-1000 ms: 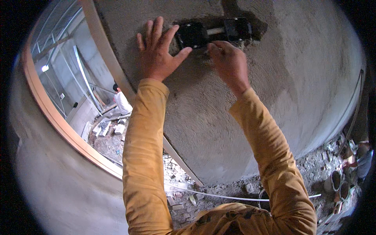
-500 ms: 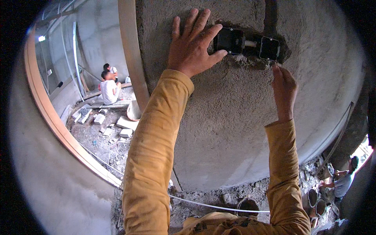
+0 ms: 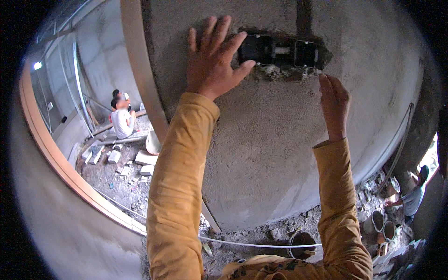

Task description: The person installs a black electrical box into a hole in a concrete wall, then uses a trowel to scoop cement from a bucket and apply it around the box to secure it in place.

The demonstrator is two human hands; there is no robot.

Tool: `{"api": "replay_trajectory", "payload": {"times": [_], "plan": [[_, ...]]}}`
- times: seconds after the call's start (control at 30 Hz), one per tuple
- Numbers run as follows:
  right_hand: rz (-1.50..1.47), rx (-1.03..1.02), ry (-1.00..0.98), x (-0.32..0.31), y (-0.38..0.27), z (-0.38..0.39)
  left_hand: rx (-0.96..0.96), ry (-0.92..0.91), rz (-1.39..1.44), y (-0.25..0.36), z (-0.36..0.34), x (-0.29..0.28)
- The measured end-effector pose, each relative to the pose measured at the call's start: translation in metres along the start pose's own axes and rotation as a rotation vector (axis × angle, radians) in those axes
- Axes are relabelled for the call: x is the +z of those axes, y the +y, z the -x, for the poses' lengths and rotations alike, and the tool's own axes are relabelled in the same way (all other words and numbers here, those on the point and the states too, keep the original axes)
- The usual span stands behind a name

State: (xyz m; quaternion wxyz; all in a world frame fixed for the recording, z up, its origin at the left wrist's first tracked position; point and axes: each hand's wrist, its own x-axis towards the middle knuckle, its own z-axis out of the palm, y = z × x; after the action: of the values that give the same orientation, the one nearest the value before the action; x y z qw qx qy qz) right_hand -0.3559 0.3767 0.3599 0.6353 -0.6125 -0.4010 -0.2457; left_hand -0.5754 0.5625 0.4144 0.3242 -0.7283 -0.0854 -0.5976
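My left hand (image 3: pixel 214 67) is open, fingers spread on the rough plastered wall (image 3: pixel 266 130), thumb and index finger at the edge of a left black electrical box (image 3: pixel 255 49). A right black box (image 3: pixel 305 54) shares the recess, with a short pale pipe (image 3: pixel 282 50) between them and a dark vertical channel (image 3: pixel 303 16) above. My right hand (image 3: pixel 334 102) has its fingers pinched just below the right box's lower right corner; whether something small is between them I cannot make out.
A wooden doorframe (image 3: pixel 142 70) borders an opening where two people (image 3: pixel 122 123) sit among blocks (image 3: pixel 113 157). At lower right another person (image 3: pixel 410 200) stands by buckets (image 3: pixel 373 223). Rubble and a white pipe (image 3: pixel 261 245) lie along the wall's foot.
Since a second ago my right hand has moved right, from under the short pipe to below the right box. My left hand stays spread beside the boxes. The view has shifted.
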Motion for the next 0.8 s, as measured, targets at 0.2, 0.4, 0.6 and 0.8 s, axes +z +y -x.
{"api": "replay_trajectory", "payload": {"times": [0.2, 0.4, 0.6, 0.8], "plan": [[-0.13, -0.111, -0.08, -0.002, -0.004, -0.034, 0.025, -0.044, -0.049, -0.002, -0.003, -0.003], [-0.163, -0.321, -0.207, 0.002, 0.003, -0.062, 0.026, -0.141, -0.122, -0.006, -0.005, -0.01], [-0.179, -0.278, -0.34, 0.005, -0.005, -0.067, 0.034, -0.228, -0.151, -0.002, -0.012, -0.019], [-0.154, -0.328, -0.373, 0.019, 0.001, -0.073, 0.037, -0.287, -0.194, 0.008, -0.017, -0.023]]}}
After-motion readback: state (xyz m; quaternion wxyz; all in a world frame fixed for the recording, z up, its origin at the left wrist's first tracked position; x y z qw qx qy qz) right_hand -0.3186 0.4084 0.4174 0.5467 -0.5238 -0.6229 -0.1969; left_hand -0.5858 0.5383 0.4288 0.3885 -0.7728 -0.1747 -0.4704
